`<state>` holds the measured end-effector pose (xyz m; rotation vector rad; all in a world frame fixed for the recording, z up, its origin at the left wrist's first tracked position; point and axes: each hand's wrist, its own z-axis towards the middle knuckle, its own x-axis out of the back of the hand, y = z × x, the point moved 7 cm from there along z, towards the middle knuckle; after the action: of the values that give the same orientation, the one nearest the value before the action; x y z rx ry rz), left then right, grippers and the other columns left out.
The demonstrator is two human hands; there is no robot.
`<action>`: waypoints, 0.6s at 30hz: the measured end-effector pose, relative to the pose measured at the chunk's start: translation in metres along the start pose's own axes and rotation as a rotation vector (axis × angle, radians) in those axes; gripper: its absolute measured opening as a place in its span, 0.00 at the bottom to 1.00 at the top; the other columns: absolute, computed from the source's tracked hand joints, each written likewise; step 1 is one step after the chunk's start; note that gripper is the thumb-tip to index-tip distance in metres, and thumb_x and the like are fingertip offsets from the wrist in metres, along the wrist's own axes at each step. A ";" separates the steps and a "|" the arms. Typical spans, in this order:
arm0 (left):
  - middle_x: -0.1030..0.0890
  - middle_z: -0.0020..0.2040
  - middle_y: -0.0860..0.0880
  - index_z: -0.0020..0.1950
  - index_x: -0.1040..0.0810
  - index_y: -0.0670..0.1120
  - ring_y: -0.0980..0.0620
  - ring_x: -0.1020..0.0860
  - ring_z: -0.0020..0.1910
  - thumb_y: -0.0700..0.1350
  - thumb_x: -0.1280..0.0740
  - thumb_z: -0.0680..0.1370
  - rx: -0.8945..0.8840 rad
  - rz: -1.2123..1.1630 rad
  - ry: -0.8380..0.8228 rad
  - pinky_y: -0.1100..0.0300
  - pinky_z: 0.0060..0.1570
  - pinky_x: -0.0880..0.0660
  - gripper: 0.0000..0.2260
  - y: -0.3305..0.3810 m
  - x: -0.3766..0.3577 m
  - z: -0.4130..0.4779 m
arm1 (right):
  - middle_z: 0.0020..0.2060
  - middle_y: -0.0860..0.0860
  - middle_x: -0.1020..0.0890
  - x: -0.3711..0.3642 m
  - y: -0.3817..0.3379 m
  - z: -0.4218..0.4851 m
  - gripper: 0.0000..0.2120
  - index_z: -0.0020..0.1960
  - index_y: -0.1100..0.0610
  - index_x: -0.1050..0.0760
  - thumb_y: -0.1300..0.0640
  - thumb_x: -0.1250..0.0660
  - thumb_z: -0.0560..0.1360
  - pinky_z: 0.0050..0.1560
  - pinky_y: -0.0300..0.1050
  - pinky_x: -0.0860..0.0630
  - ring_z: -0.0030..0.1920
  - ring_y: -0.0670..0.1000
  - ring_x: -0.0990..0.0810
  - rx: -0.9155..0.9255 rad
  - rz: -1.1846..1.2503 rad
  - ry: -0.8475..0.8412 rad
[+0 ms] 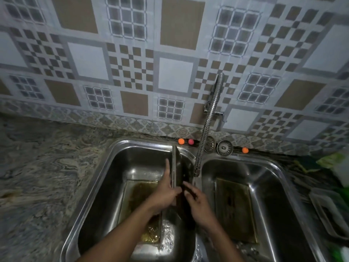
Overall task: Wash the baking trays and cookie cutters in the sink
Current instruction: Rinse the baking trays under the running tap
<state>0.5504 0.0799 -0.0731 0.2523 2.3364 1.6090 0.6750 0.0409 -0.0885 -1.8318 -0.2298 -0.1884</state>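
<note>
Head view shows you holding the upright baking tray [178, 167] on its long edge in the left basin [105, 167], close to the divider and just left of the flexible tap [205, 129], whose nozzle hangs beside the tray's upper right face. Your left hand [166, 193] lies flat along the tray's left face, with the thumb hooked over the near rim, so that hand carries it. Your right hand [200, 203] is on the other side, with bent fingertips touching the dark inner face and not clamped on it.

Judge the tray to be thin, stiff sheet metal, light but awkward on edge, and slick with water and grease. The rolled rim is the safest hold. A flat wet face gives little grip, and the rim's corners may be sharp.

A second tray [139, 195] lies flat on the floor of the left basin under brownish water, with splashes at the near edge. A third tray [234, 208], dark and stained, lies flat in the right basin [279, 173]. Both basins are polished stainless steel with rounded corners. Two round metal strainer plugs [224, 147] sit on the sink's back edge. The counter [47, 176] to the left is swirled stone. A clear plastic container [328, 210] sits at the right edge. No cookie cutters are visible.
</note>
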 end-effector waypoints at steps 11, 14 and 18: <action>0.16 0.57 0.44 0.71 0.28 0.57 0.40 0.17 0.53 0.27 0.41 0.76 0.031 -0.352 0.163 0.41 0.53 0.20 0.31 -0.008 0.027 -0.009 | 0.57 0.49 0.18 0.036 0.010 0.003 0.17 0.64 0.47 0.27 0.58 0.31 0.77 0.61 0.50 0.23 0.57 0.48 0.19 -0.139 0.109 0.147; 0.17 0.57 0.43 0.67 0.25 0.56 0.40 0.17 0.53 0.25 0.39 0.75 0.042 -0.390 0.192 0.42 0.51 0.19 0.30 -0.021 0.027 -0.013 | 0.55 0.49 0.18 0.045 0.010 -0.001 0.22 0.65 0.52 0.28 0.63 0.28 0.74 0.58 0.48 0.21 0.54 0.47 0.17 -0.090 0.106 0.180; 0.17 0.58 0.42 0.64 0.23 0.52 0.38 0.17 0.54 0.29 0.29 0.72 0.084 -0.475 0.219 0.34 0.55 0.23 0.26 -0.042 0.023 -0.019 | 0.61 0.51 0.25 0.055 0.000 -0.012 0.24 0.66 0.53 0.26 0.56 0.24 0.71 0.64 0.45 0.26 0.59 0.47 0.23 0.009 -0.178 0.256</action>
<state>0.5237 0.0554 -0.1088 -0.4537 2.3804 1.3583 0.7280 0.0325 -0.0715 -1.7578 -0.2135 -0.5415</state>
